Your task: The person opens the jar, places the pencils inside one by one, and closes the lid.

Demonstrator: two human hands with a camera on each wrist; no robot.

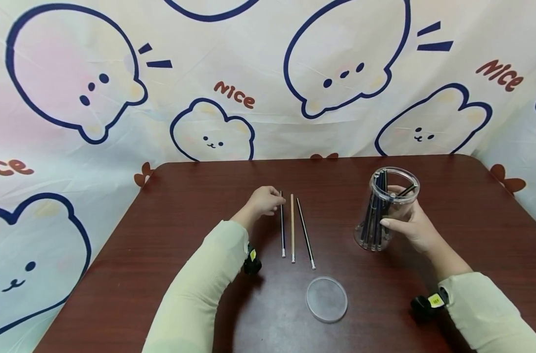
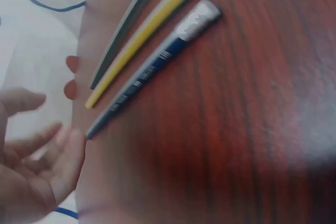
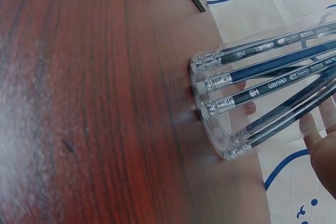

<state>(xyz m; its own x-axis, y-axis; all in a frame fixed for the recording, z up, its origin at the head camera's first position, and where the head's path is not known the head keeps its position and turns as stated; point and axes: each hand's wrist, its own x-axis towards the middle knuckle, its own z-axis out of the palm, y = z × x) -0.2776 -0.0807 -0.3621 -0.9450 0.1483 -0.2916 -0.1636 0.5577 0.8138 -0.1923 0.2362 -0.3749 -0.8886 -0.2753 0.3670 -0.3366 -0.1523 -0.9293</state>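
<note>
Three pencils lie side by side on the table: a dark blue one (image 1: pixel 283 233), a yellow one (image 1: pixel 292 230) and a black one (image 1: pixel 305 235), eraser ends toward me. My left hand (image 1: pixel 265 200) is at the far end of the blue pencil. In the left wrist view its fingertips (image 2: pixel 77 137) are right at that end, and the thumb stands apart. Around a clear plastic jar (image 1: pixel 417 189), my right hand (image 1: pixel 412 228) is curled with the thumb in front. Several dark pencils (image 3: pixel 262 92) stand in the jar, erasers down, and its mouth is uncovered.
A round clear lid (image 1: pixel 327 300) lies flat on the brown table (image 1: pixel 162 294), nearer me than the pencils. Behind the table's far edge hangs a pale cloth (image 1: pixel 268 132) with cartoon bears. Each wrist carries a small black camera (image 1: pixel 252 262).
</note>
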